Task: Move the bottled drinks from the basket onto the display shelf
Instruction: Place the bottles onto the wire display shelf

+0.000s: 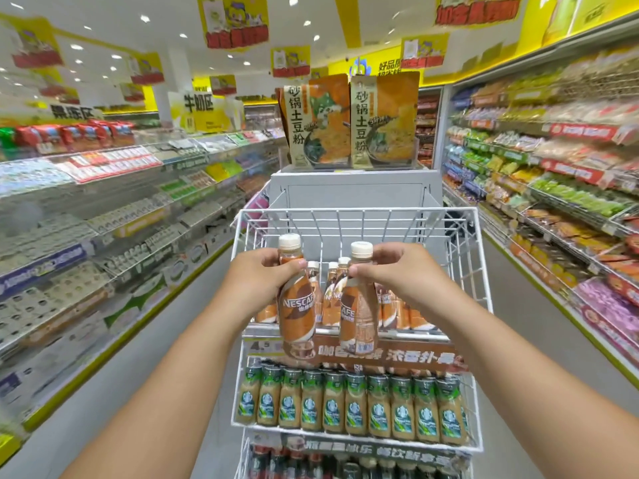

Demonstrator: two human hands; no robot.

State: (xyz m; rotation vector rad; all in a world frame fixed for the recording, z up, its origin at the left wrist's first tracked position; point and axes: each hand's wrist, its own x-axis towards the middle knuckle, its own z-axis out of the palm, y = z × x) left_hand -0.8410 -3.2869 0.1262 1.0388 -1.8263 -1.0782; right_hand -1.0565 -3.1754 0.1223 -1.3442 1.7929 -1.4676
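My left hand (262, 276) grips the neck of a brown Nescafe bottle (296, 307) with a cream cap. My right hand (394, 271) pinches the neck of a second Nescafe bottle (358, 312). Both bottles hang upright in front of the top tier of a white wire display shelf (359, 213). Several more Nescafe bottles (333, 295) stand at the back of that tier, partly hidden behind the held ones. The basket is not in view.
A lower wire tier holds a full row of green-labelled Starbucks bottles (352, 406); dark bottles (311, 464) fill the tier under it. Two large noodle packs (349, 122) stand on top of the unit. Stocked aisle shelves run along the left (103, 209) and right (560, 188).
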